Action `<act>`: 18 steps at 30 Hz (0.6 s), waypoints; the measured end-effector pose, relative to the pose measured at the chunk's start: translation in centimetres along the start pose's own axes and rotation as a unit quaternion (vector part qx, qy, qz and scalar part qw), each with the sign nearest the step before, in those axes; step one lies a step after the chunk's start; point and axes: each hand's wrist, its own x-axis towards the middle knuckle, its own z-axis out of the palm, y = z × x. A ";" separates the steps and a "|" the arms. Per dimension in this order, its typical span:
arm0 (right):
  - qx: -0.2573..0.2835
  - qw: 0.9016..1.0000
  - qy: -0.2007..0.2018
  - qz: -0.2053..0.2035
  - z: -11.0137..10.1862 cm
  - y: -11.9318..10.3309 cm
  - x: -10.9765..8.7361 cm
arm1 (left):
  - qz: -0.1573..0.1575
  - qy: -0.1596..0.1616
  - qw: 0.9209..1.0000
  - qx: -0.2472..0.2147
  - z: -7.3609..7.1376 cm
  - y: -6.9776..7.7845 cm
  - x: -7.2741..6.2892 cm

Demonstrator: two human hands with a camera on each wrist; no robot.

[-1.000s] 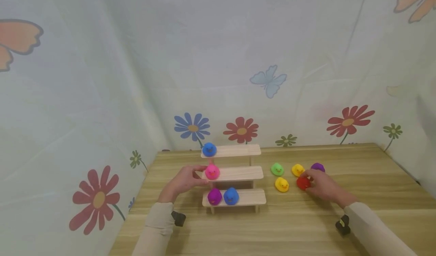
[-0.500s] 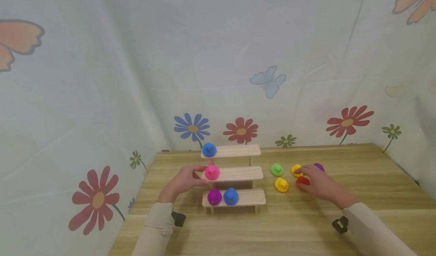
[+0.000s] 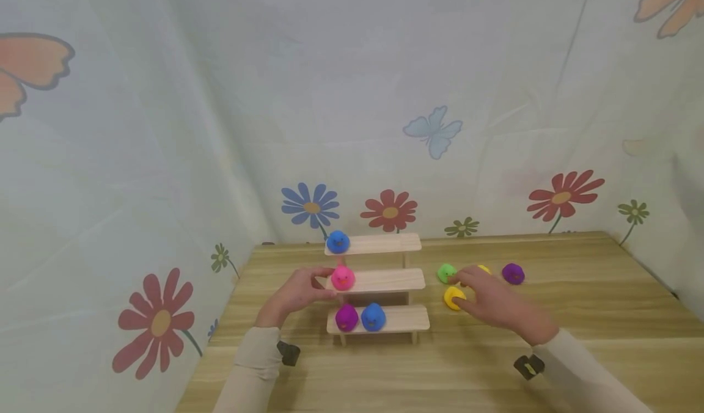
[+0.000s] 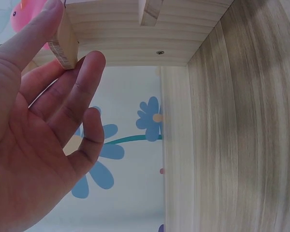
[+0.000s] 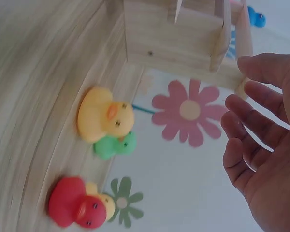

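Left hand [image 3: 297, 289] clamped on left end of pale wooden three-tier shelf [image 3: 387, 280], beside pink rubber duck [image 3: 343, 278] on middle tier. Right hand [image 3: 495, 300]: fingers apart, holding nothing, near yellow rubber duck [image 3: 453, 297] and green rubber duck [image 3: 445, 272] on table [image 3: 467, 370]; blocks red rubber duck [image 5: 70, 200] from head view. Purple rubber duck [image 3: 513, 274] farther right.

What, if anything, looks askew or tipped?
Nothing stands out: the pink, blue and purple toy ducks on the pale three-tier wooden shelf sit upright, as does the red toy duck on the brown wood-grained table.
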 end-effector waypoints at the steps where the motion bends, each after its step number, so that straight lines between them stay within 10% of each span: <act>1: 0.002 1.000 -0.002 -0.004 0.2 -0.3 0.1 | 0.000 0.000 1.000 0.000 0.0 0.0 0.0; 18: 0.050 0.997 -0.049 -0.034 3.9 -5.3 2.8 | 0.001 -0.002 1.000 0.006 0.0 0.1 0.0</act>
